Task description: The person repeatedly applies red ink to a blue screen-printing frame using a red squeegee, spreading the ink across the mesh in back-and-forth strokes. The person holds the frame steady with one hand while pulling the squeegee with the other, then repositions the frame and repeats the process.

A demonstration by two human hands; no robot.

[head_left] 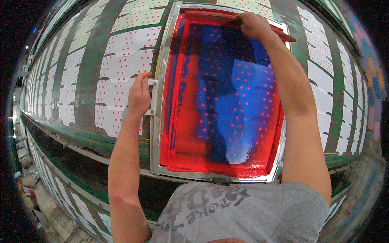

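Note:
In front of me lies a screen printing frame with pale metal edges. Its blue mesh carries several rows of red dots, and red ink is smeared thickly along the borders. My left hand is closed at the white handle on the frame's left side; the fingertips are partly hidden. At the far end, my right hand grips a long red-stained squeegee, which lies across the frame's width. My right forearm passes over the frame's right edge.
White cut fabric pieces with red dots lie in rows on the long green table to the left. More pieces lie to the right, some plain at the near end. Another table with white pieces stands at the lower left, across a dark gap.

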